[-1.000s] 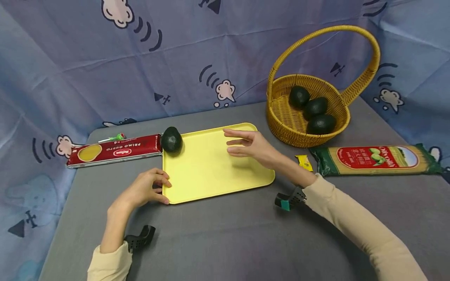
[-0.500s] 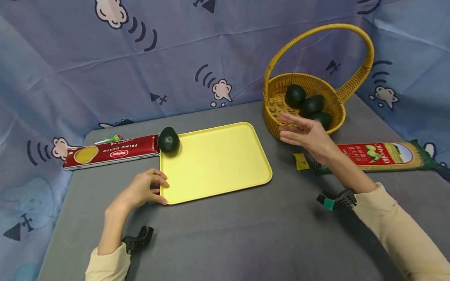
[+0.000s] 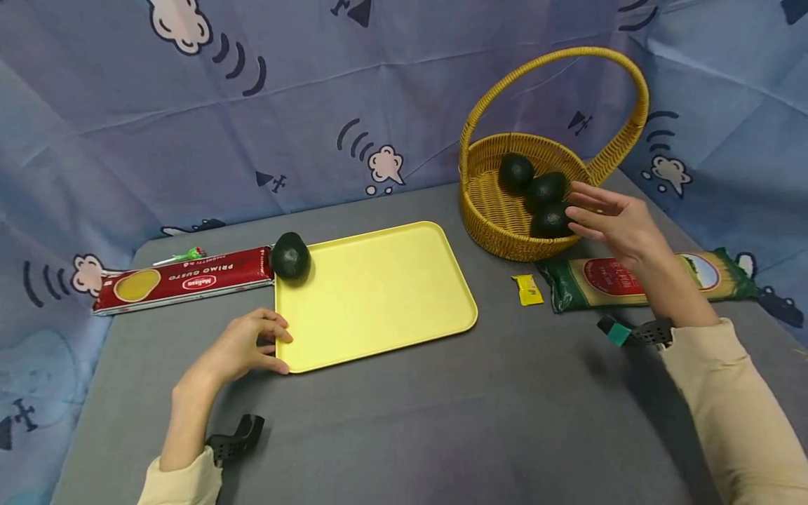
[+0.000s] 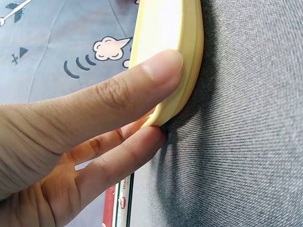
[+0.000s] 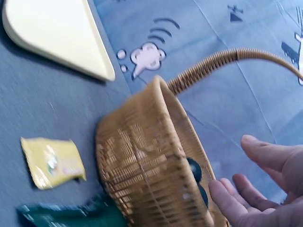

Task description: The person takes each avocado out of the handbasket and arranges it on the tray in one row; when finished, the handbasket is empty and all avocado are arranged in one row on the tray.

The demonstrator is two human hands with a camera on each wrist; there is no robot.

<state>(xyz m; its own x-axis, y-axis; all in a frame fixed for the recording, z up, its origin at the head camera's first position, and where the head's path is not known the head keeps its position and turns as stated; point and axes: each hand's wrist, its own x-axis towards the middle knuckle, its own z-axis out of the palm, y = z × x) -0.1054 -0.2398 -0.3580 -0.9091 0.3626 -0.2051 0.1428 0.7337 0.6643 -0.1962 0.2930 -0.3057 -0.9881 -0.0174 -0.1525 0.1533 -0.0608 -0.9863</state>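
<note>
My left hand [image 3: 243, 345] holds the near left corner of a yellow tray [image 3: 379, 294]. In the left wrist view the thumb [image 4: 163, 66] lies on the tray's rim [image 4: 189, 71] and the other fingers meet it at the corner. An avocado [image 3: 291, 256] sits at the tray's far left corner. Over the right side of a wicker basket [image 3: 505, 242] is my right hand [image 3: 625, 221], fingers spread and holding nothing. Several avocados are in the basket; the nearest avocado [image 3: 549, 221] is just left of the right fingertips.
A red spaghetti pack [image 3: 189, 280] and a lollipop [image 3: 189, 255] lie left of the tray. To the right are a small yellow packet [image 3: 527, 290] and a green-ended pasta bag [image 3: 568, 284], partly behind the right forearm. The basket's tall handle [image 3: 562, 55] arches over it.
My right hand has moved from above the tray rightward to the basket's right side, its fingers empty throughout. The left hand stays at the tray corner. The head view has shifted slightly.
</note>
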